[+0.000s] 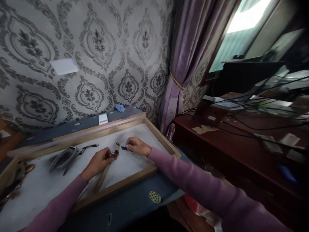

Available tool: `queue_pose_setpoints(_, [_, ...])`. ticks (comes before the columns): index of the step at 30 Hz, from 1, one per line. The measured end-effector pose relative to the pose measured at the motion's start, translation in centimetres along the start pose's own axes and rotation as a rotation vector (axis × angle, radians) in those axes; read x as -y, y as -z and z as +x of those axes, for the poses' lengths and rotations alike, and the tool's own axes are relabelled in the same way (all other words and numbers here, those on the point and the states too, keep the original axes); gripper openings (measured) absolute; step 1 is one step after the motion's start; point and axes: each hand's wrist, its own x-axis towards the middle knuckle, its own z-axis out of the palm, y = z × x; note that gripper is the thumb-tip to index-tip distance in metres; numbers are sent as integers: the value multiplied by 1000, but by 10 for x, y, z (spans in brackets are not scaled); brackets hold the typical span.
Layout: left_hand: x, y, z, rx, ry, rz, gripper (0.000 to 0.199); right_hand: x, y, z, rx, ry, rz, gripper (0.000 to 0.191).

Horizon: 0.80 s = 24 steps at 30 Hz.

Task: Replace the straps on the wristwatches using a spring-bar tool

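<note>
My left hand (99,162) is closed on a wristwatch (114,155) by its round case; one end of the light strap stands up and the other hangs down toward the tray's front rim. My right hand (136,145) pinches a small dark flat rectangular piece (124,148) just right of the watch, apart from it. Both hands are over a wooden-framed tray (166,141) with a white base. Left of my left hand, several grey watches or straps (65,158) lie in a blurred pile. More watches, some gold-coloured (29,168), lie at the far left.
Behind the tray, a small white box (103,119) and a crumpled blue cloth (120,107) rest on the dark blue table cover (130,199). A reddish-brown desk (231,138) with black cables, papers and a dark monitor (248,75) stands right, beyond a purple curtain (175,93).
</note>
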Motion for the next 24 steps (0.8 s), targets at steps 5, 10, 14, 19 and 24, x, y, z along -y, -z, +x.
queue_pose_setpoints(5, [-5, 2, 2, 89, 2, -263, 29, 4, 2, 0, 9, 70, 187, 15])
queue_pose_setpoints(10, [-10, 9, -3, 198, 49, -487, 40, 10, 4, -5, 3, 114, 278, 27])
queue_pose_setpoints(14, [-10, 18, -4, 277, 74, -587, 45, 15, -1, -2, -12, 132, 230, 28])
queue_pose_setpoints(19, [-9, 25, -2, 348, 48, -566, 32, 23, -14, 18, 54, 145, 22, 16])
queue_pose_setpoints(24, [-2, 31, -2, 320, 71, -518, 23, 24, -8, 20, 39, 119, -281, 18])
